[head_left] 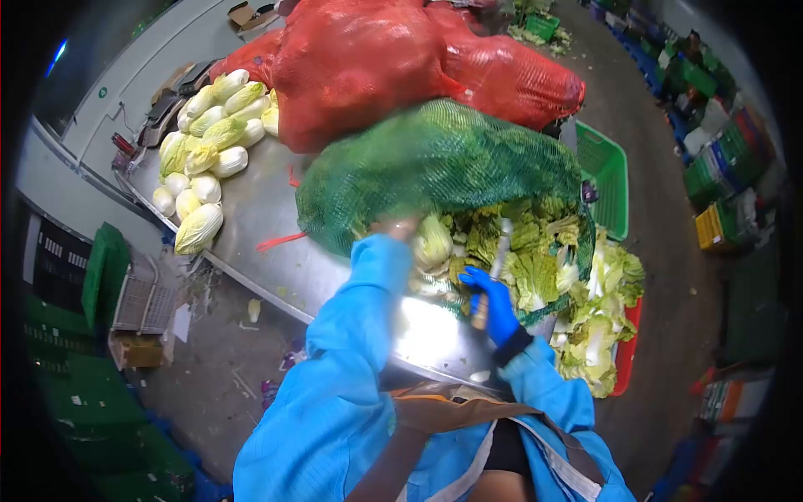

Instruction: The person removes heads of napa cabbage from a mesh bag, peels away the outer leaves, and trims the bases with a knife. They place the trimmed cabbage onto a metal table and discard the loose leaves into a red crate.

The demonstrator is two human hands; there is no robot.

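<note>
My right hand, in a blue glove, is closed round the wooden handle of a knife, its blade pointing away from me over loose cabbage leaves. My left hand is blurred at the lower edge of a green mesh bag, beside a pale napa cabbage. Its fingers are hidden, so I cannot see whether it grips anything. The bag lies on its side on the metal table, with leaves spilling from its near side.
Trimmed napa cabbages are piled at the table's left. Full red mesh sacks stand behind the green bag. To the right are a green basket and a red crate heaped with leaves. Green crates stand at the left.
</note>
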